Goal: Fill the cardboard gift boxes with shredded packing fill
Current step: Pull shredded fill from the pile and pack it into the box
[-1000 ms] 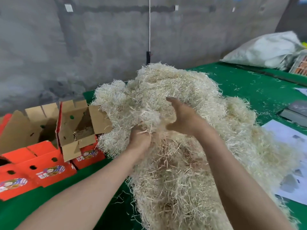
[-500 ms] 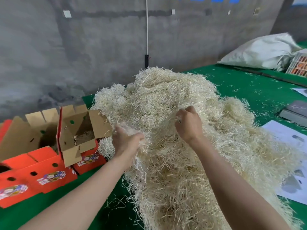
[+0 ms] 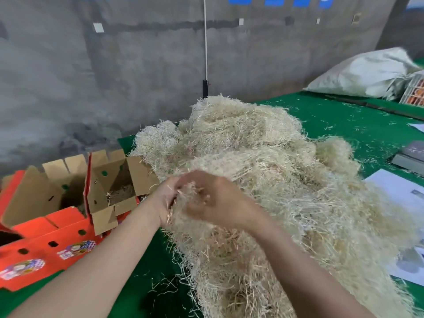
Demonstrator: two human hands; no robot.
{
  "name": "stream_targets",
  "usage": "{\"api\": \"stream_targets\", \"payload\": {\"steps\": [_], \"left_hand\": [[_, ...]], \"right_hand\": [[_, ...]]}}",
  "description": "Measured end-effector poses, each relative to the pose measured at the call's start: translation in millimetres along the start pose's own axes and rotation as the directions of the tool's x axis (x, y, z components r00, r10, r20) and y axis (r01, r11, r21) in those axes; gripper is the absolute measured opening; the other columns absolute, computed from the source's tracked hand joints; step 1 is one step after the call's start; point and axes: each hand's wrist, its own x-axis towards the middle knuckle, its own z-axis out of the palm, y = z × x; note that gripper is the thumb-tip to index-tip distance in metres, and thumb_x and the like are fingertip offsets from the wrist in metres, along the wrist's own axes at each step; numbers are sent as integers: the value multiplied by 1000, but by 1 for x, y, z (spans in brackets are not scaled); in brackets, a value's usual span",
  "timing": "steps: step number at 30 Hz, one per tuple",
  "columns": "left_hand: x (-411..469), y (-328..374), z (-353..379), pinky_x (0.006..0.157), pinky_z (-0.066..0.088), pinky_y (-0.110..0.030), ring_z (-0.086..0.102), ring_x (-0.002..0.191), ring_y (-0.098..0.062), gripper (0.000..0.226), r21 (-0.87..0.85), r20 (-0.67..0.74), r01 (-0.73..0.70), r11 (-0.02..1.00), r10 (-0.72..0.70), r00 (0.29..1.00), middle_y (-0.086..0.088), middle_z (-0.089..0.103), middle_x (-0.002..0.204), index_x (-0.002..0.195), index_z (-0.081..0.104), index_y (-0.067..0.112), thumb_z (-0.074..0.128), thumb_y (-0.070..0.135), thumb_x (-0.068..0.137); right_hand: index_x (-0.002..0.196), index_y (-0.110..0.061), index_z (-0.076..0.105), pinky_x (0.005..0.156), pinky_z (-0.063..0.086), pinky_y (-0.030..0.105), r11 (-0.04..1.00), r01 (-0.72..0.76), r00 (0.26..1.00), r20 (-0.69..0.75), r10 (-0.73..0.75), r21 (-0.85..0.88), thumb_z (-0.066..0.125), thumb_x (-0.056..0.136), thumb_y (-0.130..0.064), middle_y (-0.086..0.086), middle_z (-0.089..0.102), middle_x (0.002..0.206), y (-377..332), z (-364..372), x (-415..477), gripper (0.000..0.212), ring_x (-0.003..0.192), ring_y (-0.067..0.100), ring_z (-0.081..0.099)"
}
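So compared with half a second back, your hands have come together; they were well apart then, the left at the pile's near-left edge and the right further up on the heap, and now they meet at that near-left edge, closer to you. The heap itself looks about the same and the boxes sit where they were.

Your left hand (image 3: 167, 198) has its fingers curled round a tuft of the shredded fill (image 3: 263, 180), palm turned inward toward the other hand. Your right hand (image 3: 215, 203) is just beside it, back of the hand up, fingers bent down into the same tuft and gripping it; it's motion-blurred, so I can't tell the exact finger placement. Both forearms reach in from the bottom of the view, the right one lying over the front of the pile.

The fill is one big pale heap on the green table (image 3: 344, 125), with loose strands scattered around it. Just left of your hands is an open box (image 3: 119, 187), flaps up, with a little fill in the bottom; a second box (image 3: 57, 191) stands touching it on the left, also open, and I can't see what's inside.

Off to the right: a white sack (image 3: 367, 74) at the far edge; some papers (image 3: 399, 191) by the pile.
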Motion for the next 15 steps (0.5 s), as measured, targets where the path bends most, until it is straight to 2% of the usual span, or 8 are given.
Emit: {"api": "stream_targets", "payload": {"steps": [3, 5, 7, 8, 9, 11, 13, 15], "left_hand": [[-7, 2, -14, 70, 48, -29, 60, 68, -19, 40, 229, -91, 42, 972, -21, 996, -1, 61, 86, 100, 60, 16, 69, 33, 65], [-10, 7, -28, 73, 38, -26, 50, 80, -10, 45, 343, -111, -50, 938, 94, 989, 6, 48, 105, 103, 58, 23, 68, 36, 61], [-16, 12, -40, 79, 32, -27, 47, 91, -8, 44, 386, -83, -100, 917, 143, 986, 9, 46, 113, 97, 62, 26, 65, 40, 55], [-20, 14, -45, 78, 30, -26, 50, 89, -6, 41, 358, -86, -122, 926, 162, 983, 13, 52, 106, 92, 61, 28, 64, 40, 53], [-23, 15, -51, 73, 33, -27, 57, 84, -4, 44, 306, -111, -133, 943, 174, 979, 14, 61, 95, 91, 61, 27, 66, 39, 49], [-21, 11, -63, 81, 46, -34, 68, 79, -15, 64, 107, -173, -148, 983, 165, 971, 1, 71, 86, 101, 65, 18, 74, 36, 40], [-21, 9, -67, 70, 53, -41, 69, 68, -27, 60, -166, -189, -200, 966, 168, 967, -11, 71, 81, 98, 68, 15, 77, 29, 41], [-20, 4, -64, 58, 54, -39, 69, 63, -29, 47, -344, -203, -218, 913, 155, 967, -12, 72, 75, 89, 70, 14, 77, 31, 47]], "right_hand": [[121, -30, 49, 87, 53, 40, 997, -73, 943, -328, 58, -33, 63, 79, -14, -4, 57, 116, 29, -41, 17, 47, 103, 13, 59], [140, -30, 30, 113, 22, 54, 921, -243, 933, -334, 136, -303, 63, 78, -15, 4, 31, 145, 55, -56, 33, 72, 136, 27, 26], [143, -29, 28, 108, -10, 57, 789, -398, 917, -222, 331, -469, 61, 81, -19, 2, 13, 153, 79, -55, 43, 71, 143, 33, 0], [137, -22, 39, 109, -7, 57, 760, -424, 906, -215, 366, -494, 59, 83, -16, 4, 24, 150, 85, -50, 45, 58, 142, 35, 7], [130, -14, 47, 113, 11, 56, 785, -428, 903, -236, 358, -448, 55, 84, -9, 8, 39, 141, 87, -44, 46, 47, 138, 35, 25], [128, -6, 48, 88, 48, 36, 904, -399, 885, -320, 338, -151, 48, 86, 5, 12, 54, 124, 79, -28, 44, 44, 117, 30, 52], [123, -5, 51, 72, 53, 32, 950, -311, 888, -357, 290, -3, 45, 88, 8, 10, 61, 111, 65, -10, 41, 37, 97, 26, 61], [115, -4, 51, 70, 55, 30, 964, -262, 919, -321, 230, -57, 48, 92, 1, 10, 62, 97, 49, 14, 39, 23, 83, 21, 62]]}}
